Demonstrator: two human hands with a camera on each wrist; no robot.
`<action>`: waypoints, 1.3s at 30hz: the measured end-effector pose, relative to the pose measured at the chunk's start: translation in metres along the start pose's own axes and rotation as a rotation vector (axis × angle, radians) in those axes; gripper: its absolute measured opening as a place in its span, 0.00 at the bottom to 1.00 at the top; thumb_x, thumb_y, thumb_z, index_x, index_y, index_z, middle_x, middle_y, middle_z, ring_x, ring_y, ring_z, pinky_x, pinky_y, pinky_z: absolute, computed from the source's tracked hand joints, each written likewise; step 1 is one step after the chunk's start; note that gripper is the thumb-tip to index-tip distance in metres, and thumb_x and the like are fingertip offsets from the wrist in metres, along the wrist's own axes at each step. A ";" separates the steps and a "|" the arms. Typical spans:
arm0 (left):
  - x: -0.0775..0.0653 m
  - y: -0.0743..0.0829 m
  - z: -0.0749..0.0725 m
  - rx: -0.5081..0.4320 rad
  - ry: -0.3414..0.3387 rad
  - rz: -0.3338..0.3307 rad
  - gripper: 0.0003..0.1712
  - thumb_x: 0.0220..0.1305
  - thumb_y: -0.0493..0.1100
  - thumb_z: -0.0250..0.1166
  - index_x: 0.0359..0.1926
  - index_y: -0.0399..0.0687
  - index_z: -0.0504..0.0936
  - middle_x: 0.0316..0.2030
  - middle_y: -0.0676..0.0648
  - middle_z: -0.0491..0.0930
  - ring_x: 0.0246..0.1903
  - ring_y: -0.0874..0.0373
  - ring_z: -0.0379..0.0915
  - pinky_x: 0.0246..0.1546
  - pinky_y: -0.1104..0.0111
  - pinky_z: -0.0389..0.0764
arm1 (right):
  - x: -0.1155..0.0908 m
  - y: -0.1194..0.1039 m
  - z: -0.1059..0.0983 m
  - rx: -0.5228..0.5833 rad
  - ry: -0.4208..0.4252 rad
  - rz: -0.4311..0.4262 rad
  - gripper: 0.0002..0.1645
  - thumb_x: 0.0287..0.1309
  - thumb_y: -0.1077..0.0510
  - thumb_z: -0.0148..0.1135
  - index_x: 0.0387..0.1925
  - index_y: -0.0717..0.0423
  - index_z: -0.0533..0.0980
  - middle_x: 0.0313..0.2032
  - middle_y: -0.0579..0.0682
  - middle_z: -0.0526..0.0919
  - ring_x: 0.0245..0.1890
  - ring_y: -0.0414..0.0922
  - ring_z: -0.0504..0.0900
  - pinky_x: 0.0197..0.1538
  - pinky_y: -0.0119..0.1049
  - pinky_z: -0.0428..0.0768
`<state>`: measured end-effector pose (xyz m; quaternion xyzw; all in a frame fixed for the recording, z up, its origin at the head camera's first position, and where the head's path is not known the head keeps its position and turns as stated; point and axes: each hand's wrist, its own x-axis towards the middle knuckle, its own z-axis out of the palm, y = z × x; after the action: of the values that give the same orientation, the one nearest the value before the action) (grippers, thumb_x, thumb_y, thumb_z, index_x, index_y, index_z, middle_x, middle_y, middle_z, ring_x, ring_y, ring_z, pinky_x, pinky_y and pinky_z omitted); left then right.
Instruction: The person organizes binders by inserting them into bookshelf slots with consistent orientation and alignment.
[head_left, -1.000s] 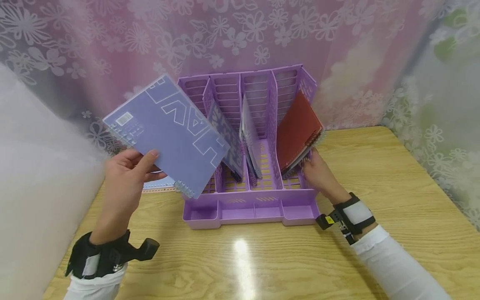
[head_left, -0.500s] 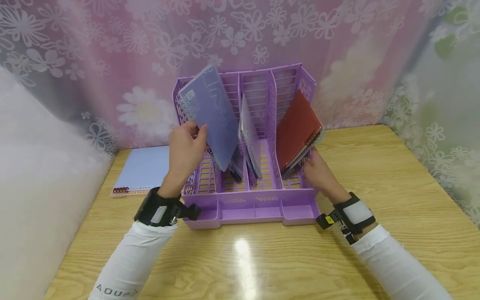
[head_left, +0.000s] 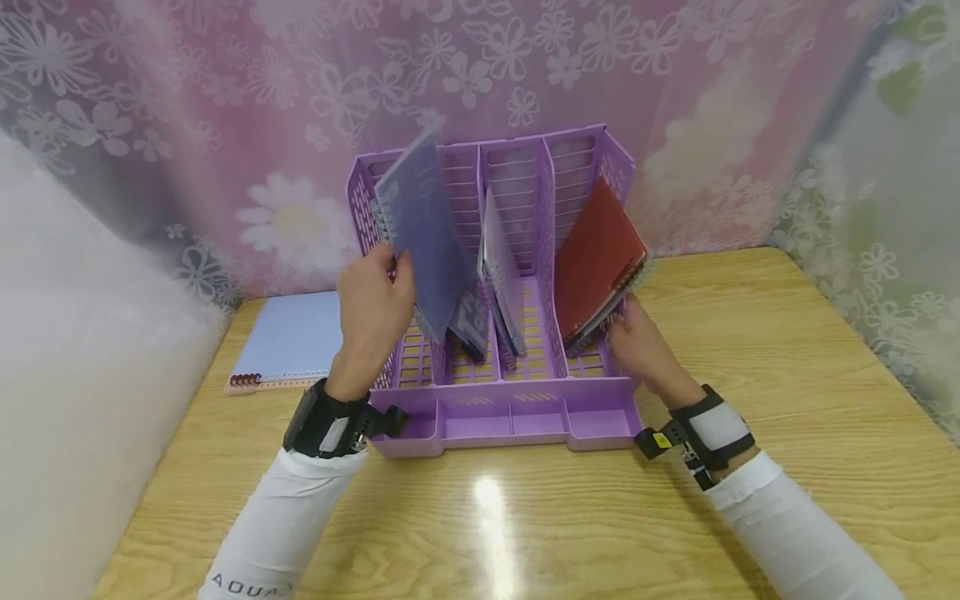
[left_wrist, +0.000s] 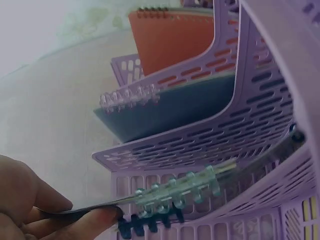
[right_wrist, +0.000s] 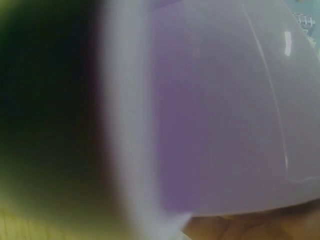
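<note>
My left hand (head_left: 375, 300) pinches a blue spiral notebook (head_left: 422, 225) by its coil-bound edge. The notebook stands tilted over the left compartments of a purple file rack (head_left: 502, 392), overlapping another notebook with large pale letters (head_left: 471, 321) in the second one. In the left wrist view, thumb and fingers (left_wrist: 95, 222) close on the cover beside clear coils (left_wrist: 177, 190). My right hand (head_left: 641, 346) grips the rack's right side wall, close to a red notebook (head_left: 600, 258) in the rightmost compartment. The right wrist view is mostly blurred purple wall (right_wrist: 220, 110).
Pale spiral notebooks (head_left: 498, 275) lean in a middle compartment. A light-blue notebook (head_left: 288, 337) lies on the wooden table (head_left: 420, 517) left of the rack. Shallow trays (head_left: 600, 425) run along the rack's front; a floral curtain (head_left: 480, 75) hangs behind.
My left hand has carried the blue notebook rightward from beside the rack to above its left compartments and turned it more edge-on. The light-blue notebook came into fuller view. The right hand stays put.
</note>
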<state>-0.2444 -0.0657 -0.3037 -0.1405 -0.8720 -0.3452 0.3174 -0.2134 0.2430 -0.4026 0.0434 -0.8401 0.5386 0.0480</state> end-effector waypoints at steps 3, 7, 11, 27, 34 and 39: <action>-0.004 0.000 0.003 0.000 -0.012 0.029 0.20 0.67 0.36 0.55 0.16 0.42 0.66 0.09 0.45 0.66 0.07 0.55 0.59 0.10 0.67 0.53 | 0.000 -0.001 0.000 -0.015 0.001 0.013 0.36 0.64 0.71 0.34 0.71 0.68 0.40 0.68 0.71 0.51 0.68 0.63 0.49 0.68 0.56 0.50; -0.006 0.004 0.012 -0.008 -0.093 0.005 0.20 0.68 0.36 0.54 0.17 0.43 0.66 0.10 0.47 0.67 0.08 0.56 0.61 0.12 0.67 0.57 | -0.001 -0.001 0.000 -0.029 0.005 0.027 0.35 0.64 0.71 0.33 0.71 0.69 0.40 0.68 0.72 0.52 0.68 0.63 0.49 0.67 0.56 0.50; -0.004 0.010 0.020 -0.002 -0.117 -0.032 0.18 0.70 0.37 0.53 0.20 0.41 0.69 0.12 0.46 0.68 0.10 0.54 0.64 0.15 0.66 0.62 | -0.002 -0.001 0.003 -0.012 -0.002 0.020 0.35 0.63 0.72 0.33 0.71 0.68 0.41 0.67 0.72 0.52 0.67 0.62 0.52 0.66 0.57 0.53; -0.016 0.010 0.029 -0.039 -0.168 0.016 0.18 0.70 0.37 0.54 0.20 0.41 0.66 0.12 0.49 0.64 0.08 0.59 0.58 0.10 0.70 0.57 | -0.001 0.000 0.001 -0.032 0.019 0.003 0.35 0.63 0.72 0.35 0.71 0.70 0.43 0.66 0.72 0.55 0.65 0.60 0.55 0.65 0.55 0.56; -0.025 0.009 0.023 0.005 -0.151 0.035 0.18 0.69 0.35 0.53 0.20 0.43 0.62 0.12 0.50 0.59 0.08 0.57 0.57 0.11 0.67 0.58 | -0.001 0.001 0.004 -0.033 0.015 0.013 0.35 0.63 0.71 0.35 0.71 0.69 0.42 0.65 0.72 0.57 0.56 0.62 0.64 0.54 0.54 0.67; -0.023 0.003 0.027 0.032 -0.167 0.011 0.17 0.69 0.34 0.53 0.21 0.43 0.62 0.12 0.49 0.61 0.09 0.54 0.60 0.12 0.65 0.62 | 0.001 0.001 0.004 -0.013 0.019 -0.010 0.36 0.64 0.71 0.35 0.72 0.67 0.42 0.68 0.70 0.53 0.67 0.60 0.52 0.67 0.56 0.52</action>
<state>-0.2375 -0.0450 -0.3323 -0.1684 -0.8999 -0.3168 0.2478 -0.2142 0.2403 -0.4053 0.0420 -0.8429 0.5332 0.0590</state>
